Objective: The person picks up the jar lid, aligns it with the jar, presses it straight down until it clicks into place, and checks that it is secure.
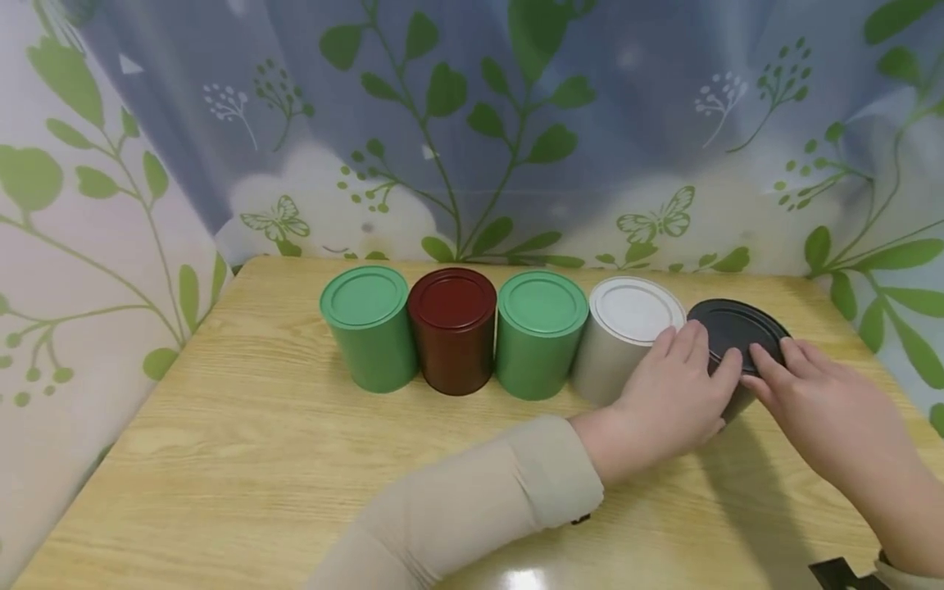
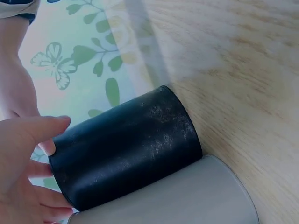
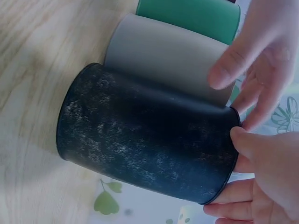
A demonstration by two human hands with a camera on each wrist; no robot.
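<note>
A black lidded can (image 1: pixel 726 324) stands upright at the right end of a row of cans on the table. My right hand (image 1: pixel 848 410) grips its lid end, with the thumb at the near edge and the fingers across the right side. My left hand (image 1: pixel 671 393) reaches over from the left, its loosely straight fingers at the rim between the black can and the white-lidded grey can (image 1: pixel 637 307). In the right wrist view the black can's wall (image 3: pixel 149 135) shows pale scuffs. The left wrist view shows the left thumb stretched out beside the rim.
Left of the grey can stand a green can (image 1: pixel 542 352), a dark red can (image 1: pixel 453 352) and another green can (image 1: pixel 376 352), close side by side. They stand on a light wood table (image 1: pixel 258 467). A leaf-patterned curtain (image 1: pixel 472 188) hangs behind it.
</note>
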